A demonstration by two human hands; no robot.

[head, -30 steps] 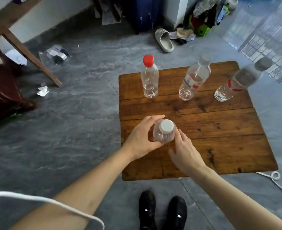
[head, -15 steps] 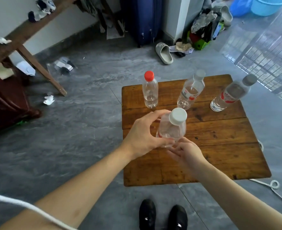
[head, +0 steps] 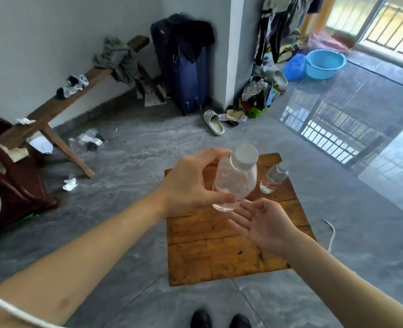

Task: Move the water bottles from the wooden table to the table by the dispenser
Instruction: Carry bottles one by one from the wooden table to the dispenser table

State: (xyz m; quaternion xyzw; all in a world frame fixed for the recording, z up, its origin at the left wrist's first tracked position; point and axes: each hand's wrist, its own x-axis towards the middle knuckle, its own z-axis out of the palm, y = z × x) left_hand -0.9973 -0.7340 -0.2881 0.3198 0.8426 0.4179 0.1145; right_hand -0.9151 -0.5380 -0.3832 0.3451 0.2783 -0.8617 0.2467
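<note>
Above tabletop (head: pixel 219 261): worn wood planks.
Bottle (head: pixel 234 183): clear plastic, white cap, seemingly near empty.
Left hand (head: pixel 191 185): fingers clamped round bottle.
Right hand (head: pixel 264 221): palm up, fingers apart.

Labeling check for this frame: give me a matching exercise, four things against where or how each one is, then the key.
Things:
1. held bottle
2. second bottle
3. basin
4. right hand

States:
A. on the floor near the balcony door
B. open, palm up below the lifted bottle
C. standing on the wooden table
D. gripped by the left hand, above the table

Pairs: 1-D, 2-C, 3-A, 4-B
</note>
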